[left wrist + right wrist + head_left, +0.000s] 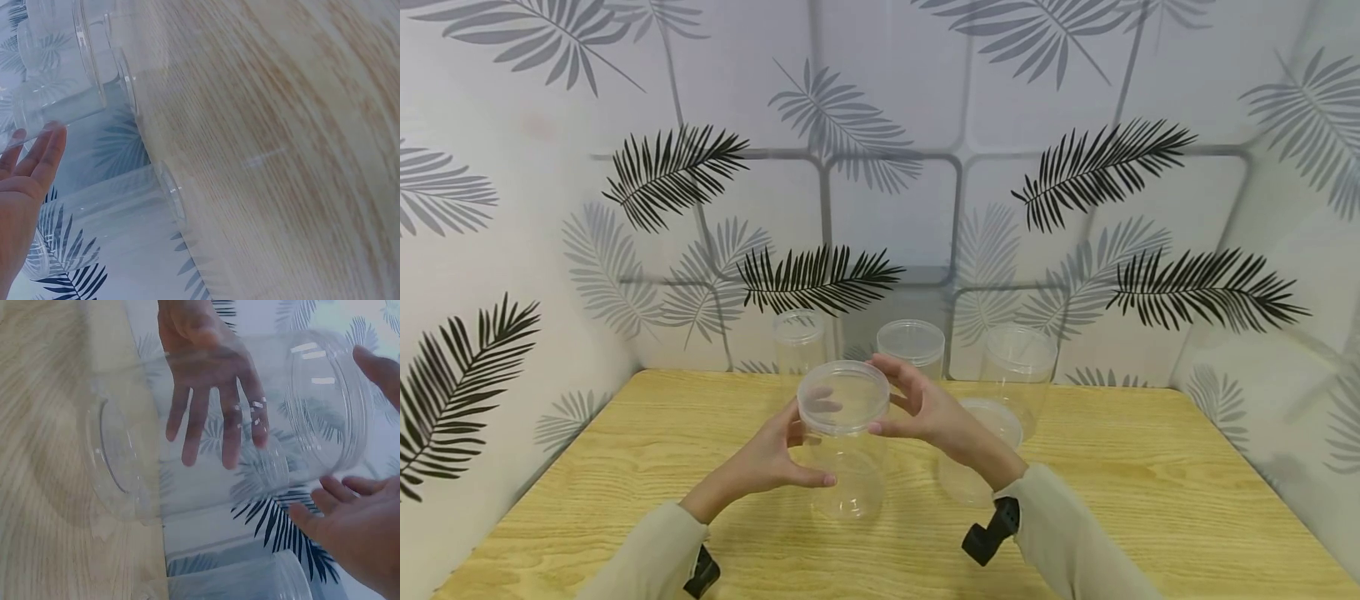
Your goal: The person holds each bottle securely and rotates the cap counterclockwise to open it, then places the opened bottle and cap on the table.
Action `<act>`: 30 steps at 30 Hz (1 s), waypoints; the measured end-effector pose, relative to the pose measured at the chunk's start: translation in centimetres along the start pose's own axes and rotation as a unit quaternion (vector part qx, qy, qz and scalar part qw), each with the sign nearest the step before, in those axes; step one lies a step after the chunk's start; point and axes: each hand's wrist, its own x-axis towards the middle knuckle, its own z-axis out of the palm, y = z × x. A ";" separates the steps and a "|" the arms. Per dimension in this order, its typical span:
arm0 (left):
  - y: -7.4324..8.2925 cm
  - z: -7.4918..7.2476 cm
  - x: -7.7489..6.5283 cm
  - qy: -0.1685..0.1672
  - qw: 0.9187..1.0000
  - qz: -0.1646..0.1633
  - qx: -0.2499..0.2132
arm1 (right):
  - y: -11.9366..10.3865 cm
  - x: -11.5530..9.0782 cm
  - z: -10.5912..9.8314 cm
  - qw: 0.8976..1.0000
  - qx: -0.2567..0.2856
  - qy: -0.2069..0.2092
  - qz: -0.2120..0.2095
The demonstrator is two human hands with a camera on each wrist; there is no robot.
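A clear plastic jar with a lid [844,396] stands upright on the wooden table, between both hands. The left hand [772,457] is at its left side, thumb in front and fingers behind. Through the jar wall in the right wrist view, the fingers of that left hand [215,406] look straight and spread. At the lid's right edge is the right hand [928,412], thumb toward the front and fingers toward the back. The right wrist view has its thumb near the lid rim [359,406], with the other fingertips just off the jar.
Behind stand a slim clear jar [800,358], a middle jar [912,343] and a wider jar [1018,354]. A shorter jar [970,479] is partly hidden by the right forearm. The wooden table [1112,500] meets leaf-patterned walls [887,217] at the back and sides.
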 end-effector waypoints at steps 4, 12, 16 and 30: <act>0.0 0.0 0.0 0.003 1.000 -0.001 0.006 | -0.1 -0.4 1.1 0.997 -0.033 0.063 -0.017; -0.3 0.0 0.1 0.008 1.000 -0.005 0.019 | 0.4 -0.5 3.4 0.984 -0.082 0.160 -0.001; -0.2 0.1 0.1 0.007 1.000 -0.005 0.014 | 0.7 -0.4 3.8 0.980 -0.086 0.179 -0.002; 0.0 0.1 0.1 0.002 1.000 0.003 -0.004 | 1.1 0.2 1.4 0.999 -0.021 0.048 -0.012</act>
